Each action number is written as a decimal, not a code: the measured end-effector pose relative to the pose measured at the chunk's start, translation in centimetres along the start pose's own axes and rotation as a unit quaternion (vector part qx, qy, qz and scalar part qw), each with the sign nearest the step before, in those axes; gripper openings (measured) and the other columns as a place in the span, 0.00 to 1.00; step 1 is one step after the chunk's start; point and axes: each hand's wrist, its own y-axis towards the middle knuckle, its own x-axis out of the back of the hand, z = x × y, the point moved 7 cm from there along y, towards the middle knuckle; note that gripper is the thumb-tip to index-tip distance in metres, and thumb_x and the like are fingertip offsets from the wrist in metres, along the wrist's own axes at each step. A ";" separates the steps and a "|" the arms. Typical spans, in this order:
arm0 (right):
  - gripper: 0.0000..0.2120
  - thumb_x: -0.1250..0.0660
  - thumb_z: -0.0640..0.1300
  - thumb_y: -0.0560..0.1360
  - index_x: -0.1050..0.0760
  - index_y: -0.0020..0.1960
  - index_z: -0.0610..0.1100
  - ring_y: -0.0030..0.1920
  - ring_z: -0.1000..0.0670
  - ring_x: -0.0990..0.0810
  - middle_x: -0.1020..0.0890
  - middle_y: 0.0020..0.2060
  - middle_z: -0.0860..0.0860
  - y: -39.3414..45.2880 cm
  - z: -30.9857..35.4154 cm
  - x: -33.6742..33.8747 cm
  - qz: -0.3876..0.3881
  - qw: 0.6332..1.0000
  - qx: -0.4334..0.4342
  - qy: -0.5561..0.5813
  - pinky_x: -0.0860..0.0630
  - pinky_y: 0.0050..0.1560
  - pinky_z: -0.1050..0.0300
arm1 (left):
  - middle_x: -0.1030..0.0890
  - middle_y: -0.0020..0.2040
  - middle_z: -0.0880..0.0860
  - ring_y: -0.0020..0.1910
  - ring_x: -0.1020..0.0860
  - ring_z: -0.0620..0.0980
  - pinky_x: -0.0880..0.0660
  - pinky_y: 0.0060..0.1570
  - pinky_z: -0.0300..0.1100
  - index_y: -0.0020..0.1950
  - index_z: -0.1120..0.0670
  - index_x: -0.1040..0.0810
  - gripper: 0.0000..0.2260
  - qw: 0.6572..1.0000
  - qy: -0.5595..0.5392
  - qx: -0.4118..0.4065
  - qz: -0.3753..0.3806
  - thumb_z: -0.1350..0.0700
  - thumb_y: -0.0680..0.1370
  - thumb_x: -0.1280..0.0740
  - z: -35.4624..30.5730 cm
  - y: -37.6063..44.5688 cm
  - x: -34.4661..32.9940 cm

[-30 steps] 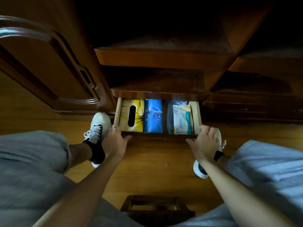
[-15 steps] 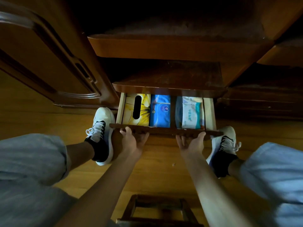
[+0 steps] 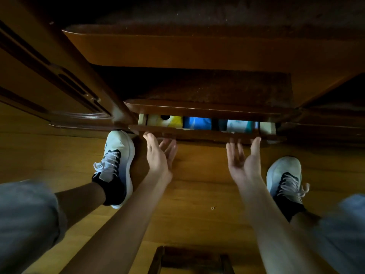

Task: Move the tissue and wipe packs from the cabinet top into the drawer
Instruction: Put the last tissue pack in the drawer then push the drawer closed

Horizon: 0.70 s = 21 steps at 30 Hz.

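Three packs lay inside drawer [image 3: 207, 133]: yellow tissue box [image 3: 166, 121] left, blue pack [image 3: 197, 123] middle, white-teal wipe pack [image 3: 240, 125] right. Drawer nearly closed, narrow gap remaining. Left hand [image 3: 158, 153] and right hand [image 3: 242, 159] spread, palms up, fingertips under front edge, grasping nothing. Risk judged: uneven push could jam drawer; fingers could be pinched under cabinet ledge [image 3: 197, 107]. Wooden floor [image 3: 197, 194], dim room, stool [image 3: 189, 260] near.
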 end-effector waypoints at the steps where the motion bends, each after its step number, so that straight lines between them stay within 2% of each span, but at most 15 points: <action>1: 0.29 0.26 0.58 0.74 0.26 0.71 0.50 0.57 0.40 0.15 0.19 0.64 0.41 0.6 0.6 -1.4 0.009 1.000 0.001 0.002 0.17 0.57 0.45 | 0.18 0.62 0.55 0.57 0.15 0.53 0.18 0.54 0.45 0.79 0.42 0.37 0.26 1.000 0.017 -0.006 0.004 0.36 0.82 0.43 -0.6 1.1 -0.4; 4: 0.20 0.33 0.58 0.80 0.25 0.68 0.48 0.60 0.38 0.17 0.20 0.62 0.40 2.9 1.2 -4.0 -0.001 1.000 -0.007 0.031 0.18 0.58 0.41 | 0.18 0.63 0.54 0.56 0.15 0.52 0.21 0.62 0.49 0.78 0.46 0.36 0.28 0.999 0.039 -0.010 0.020 0.34 0.82 0.46 -2.5 3.2 -2.0; 5: 0.19 0.35 0.56 0.82 0.24 0.66 0.45 0.59 0.39 0.17 0.19 0.61 0.40 3.1 1.0 -4.2 -0.006 0.999 -0.016 0.038 0.17 0.57 0.40 | 0.16 0.60 0.54 0.56 0.15 0.52 0.23 0.65 0.51 0.75 0.47 0.32 0.27 0.999 0.047 -0.004 0.026 0.33 0.81 0.47 -2.6 3.4 -2.4; 7: 0.19 0.36 0.55 0.82 0.25 0.66 0.43 0.58 0.41 0.15 0.18 0.61 0.41 3.2 1.0 -3.8 -0.016 1.000 -0.014 0.003 0.18 0.57 0.40 | 0.12 0.48 0.50 0.56 0.15 0.53 0.26 0.68 0.51 0.61 0.46 0.26 0.23 0.997 0.057 0.002 0.056 0.31 0.81 0.49 -2.1 3.0 -3.1; 8: 0.18 0.36 0.55 0.83 0.27 0.68 0.46 0.57 0.41 0.15 0.19 0.62 0.41 3.3 1.2 -3.5 -0.005 1.000 -0.008 -0.023 0.18 0.58 0.40 | 0.12 0.46 0.50 0.56 0.15 0.53 0.26 0.68 0.51 0.55 0.45 0.26 0.21 0.996 0.054 0.007 0.066 0.31 0.80 0.49 -2.0 2.8 -3.3; 10: 0.21 0.37 0.54 0.83 0.32 0.74 0.51 0.59 0.42 0.16 0.20 0.65 0.41 3.0 1.6 -3.1 0.027 0.997 0.002 -0.066 0.21 0.63 0.40 | 0.12 0.46 0.51 0.54 0.14 0.53 0.24 0.66 0.51 0.52 0.45 0.25 0.20 0.996 0.067 0.005 0.064 0.32 0.81 0.47 -2.4 2.5 -3.2; 12: 0.25 0.37 0.51 0.84 0.37 0.79 0.51 0.62 0.44 0.18 0.21 0.68 0.43 2.8 2.4 -2.7 0.026 0.988 0.033 -0.150 0.24 0.66 0.44 | 0.12 0.50 0.51 0.51 0.14 0.50 0.21 0.63 0.51 0.61 0.47 0.24 0.19 0.997 0.061 0.002 0.041 0.36 0.83 0.44 -3.6 2.2 -3.2; 14: 0.25 0.36 0.46 0.83 0.36 0.79 0.53 0.65 0.47 0.21 0.22 0.68 0.47 2.4 3.9 -2.6 -0.014 0.958 0.114 -0.262 0.27 0.68 0.49 | 0.17 0.53 0.49 0.48 0.15 0.44 0.20 0.60 0.47 0.77 0.49 0.32 0.21 0.992 0.114 -0.050 0.002 0.46 0.85 0.42 -5.1 2.1 -2.6; 15: 0.25 0.36 0.41 0.83 0.35 0.78 0.54 0.66 0.48 0.23 0.22 0.66 0.48 2.0 4.5 -2.7 -0.023 0.940 0.153 -0.305 0.30 0.70 0.50 | 0.20 0.58 0.48 0.51 0.18 0.42 0.23 0.62 0.45 0.81 0.48 0.39 0.24 0.980 0.180 -0.086 0.002 0.52 0.85 0.43 -5.7 1.9 -2.3; 16: 0.26 0.37 0.38 0.82 0.35 0.77 0.54 0.68 0.48 0.26 0.23 0.65 0.49 2.0 4.8 -2.9 -0.017 0.921 0.178 -0.347 0.34 0.71 0.50 | 0.25 0.69 0.48 0.61 0.22 0.43 0.29 0.68 0.45 0.83 0.47 0.46 0.27 0.961 0.252 -0.117 0.014 0.57 0.85 0.44 -6.2 1.7 -2.1; 17: 0.29 0.37 0.37 0.82 0.39 0.79 0.55 0.69 0.48 0.29 0.25 0.66 0.50 2.0 4.7 -3.2 -0.008 0.902 0.185 -0.391 0.37 0.72 0.48 | 0.36 0.79 0.47 0.72 0.32 0.45 0.38 0.73 0.45 0.84 0.47 0.51 0.29 0.938 0.316 -0.138 0.035 0.60 0.84 0.46 -6.3 1.5 -2.1; 18: 0.34 0.37 0.37 0.82 0.44 0.81 0.56 0.73 0.47 0.32 0.29 0.72 0.51 2.1 4.6 -3.5 -0.002 0.885 0.180 -0.429 0.39 0.73 0.44 | 0.48 0.83 0.46 0.78 0.43 0.46 0.45 0.75 0.45 0.83 0.46 0.55 0.31 0.918 0.364 -0.148 0.053 0.62 0.84 0.47 -6.2 1.4 -2.1; 19: 0.37 0.36 0.38 0.82 0.49 0.82 0.59 0.76 0.45 0.34 0.34 0.77 0.51 2.1 4.4 -3.7 -0.002 0.877 0.163 -0.452 0.40 0.74 0.42 | 0.54 0.84 0.47 0.78 0.48 0.46 0.47 0.75 0.46 0.83 0.46 0.56 0.31 0.910 0.384 -0.142 0.065 0.63 0.84 0.48 -6.0 1.7 -2.0; 21: 0.40 0.34 0.40 0.81 0.52 0.81 0.65 0.73 0.42 0.30 0.37 0.80 0.50 1.7 4.5 -4.2 0.001 0.877 0.140 -0.459 0.34 0.73 0.40 | 0.51 0.84 0.51 0.79 0.44 0.50 0.42 0.77 0.51 0.83 0.46 0.55 0.29 0.918 0.378 -0.094 0.071 0.62 0.85 0.47 -5.8 2.2 -1.9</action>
